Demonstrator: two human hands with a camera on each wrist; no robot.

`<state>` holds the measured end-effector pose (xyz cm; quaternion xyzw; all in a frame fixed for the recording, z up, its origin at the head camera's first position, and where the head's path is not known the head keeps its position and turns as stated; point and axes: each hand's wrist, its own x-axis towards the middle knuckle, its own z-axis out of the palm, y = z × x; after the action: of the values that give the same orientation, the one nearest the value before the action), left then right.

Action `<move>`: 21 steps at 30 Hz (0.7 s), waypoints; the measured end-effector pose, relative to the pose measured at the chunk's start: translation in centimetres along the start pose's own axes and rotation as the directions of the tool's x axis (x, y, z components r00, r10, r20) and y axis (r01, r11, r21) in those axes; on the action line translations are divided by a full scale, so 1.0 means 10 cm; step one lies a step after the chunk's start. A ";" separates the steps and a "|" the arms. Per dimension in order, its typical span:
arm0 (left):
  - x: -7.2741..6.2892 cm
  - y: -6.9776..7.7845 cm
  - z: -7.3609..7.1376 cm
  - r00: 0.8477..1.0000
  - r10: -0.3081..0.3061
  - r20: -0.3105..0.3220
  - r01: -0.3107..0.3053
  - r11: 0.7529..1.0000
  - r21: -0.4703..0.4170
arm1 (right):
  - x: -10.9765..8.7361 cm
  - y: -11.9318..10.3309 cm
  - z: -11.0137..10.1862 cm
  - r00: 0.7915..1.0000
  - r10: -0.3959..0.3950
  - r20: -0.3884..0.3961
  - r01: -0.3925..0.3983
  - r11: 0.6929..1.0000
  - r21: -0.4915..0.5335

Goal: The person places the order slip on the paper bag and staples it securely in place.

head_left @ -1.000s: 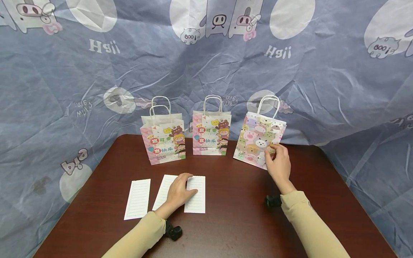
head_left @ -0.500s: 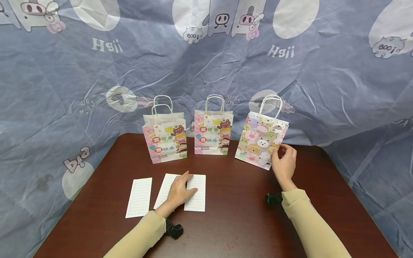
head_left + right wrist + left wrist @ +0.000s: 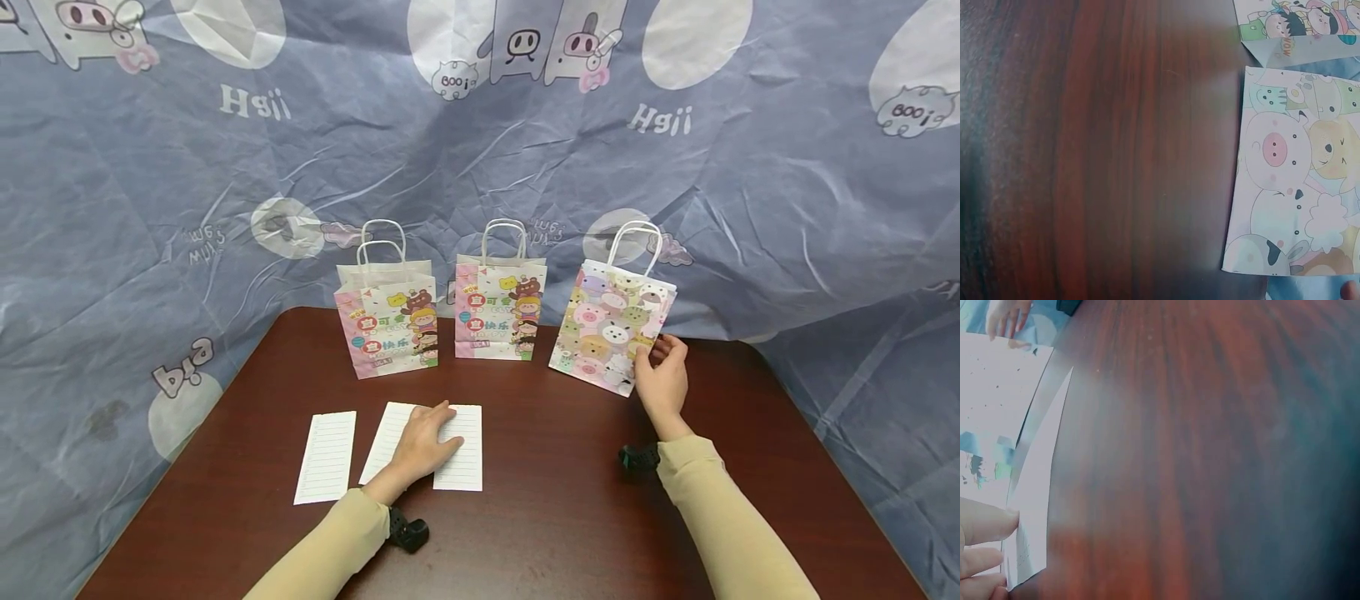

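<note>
In the head view my left hand (image 3: 423,440) rests on two lined white paper slips, thumb and fingers spread apart. The left wrist view shows its fingertips right at the edge of the right-hand slip (image 3: 1038,487). A third lined slip (image 3: 326,458) lies to the left. My right hand (image 3: 663,379) holds the lower right edge of a paper gift bag (image 3: 600,327) printed with animal faces, its thumb at the front. This bag stands upright, turned at an angle. Only one fingertip (image 3: 1350,291) shows beyond the bag's edge in the right wrist view.
Two pink-and-white paper gift bags, a middle one (image 3: 498,312) and a left one (image 3: 387,325), stand upright along the back of the dark wooden table (image 3: 540,500). A blue cartoon-printed cloth (image 3: 450,167) hangs behind and beside the table.
My right hand has moved from the front of the animal bag to its right edge, and its fingers now close in there. The left hand stays on the slips. The view has shifted slightly.
</note>
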<state>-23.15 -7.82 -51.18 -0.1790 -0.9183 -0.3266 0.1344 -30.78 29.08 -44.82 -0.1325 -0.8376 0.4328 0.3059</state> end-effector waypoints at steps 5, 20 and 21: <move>0.00 0.00 0.00 1.000 -0.004 0.005 0.004 1.000 0.005 | 0.01 -0.03 -0.01 0.998 0.053 0.018 -0.053 0.999 0.006; 0.02 0.06 -0.03 0.996 -0.076 0.039 0.075 0.997 0.020 | 0.07 -0.05 0.05 0.997 0.076 -0.021 -0.076 0.997 0.020; 0.02 0.07 -0.03 0.996 -0.078 0.034 0.077 0.997 0.029 | 0.07 -0.05 0.06 0.997 0.070 -0.029 -0.070 0.997 0.024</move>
<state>-22.98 -7.49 -50.54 -0.1471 -0.9312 -0.3155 0.1080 -31.68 28.78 -44.35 -0.1646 -0.8227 0.4511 0.3044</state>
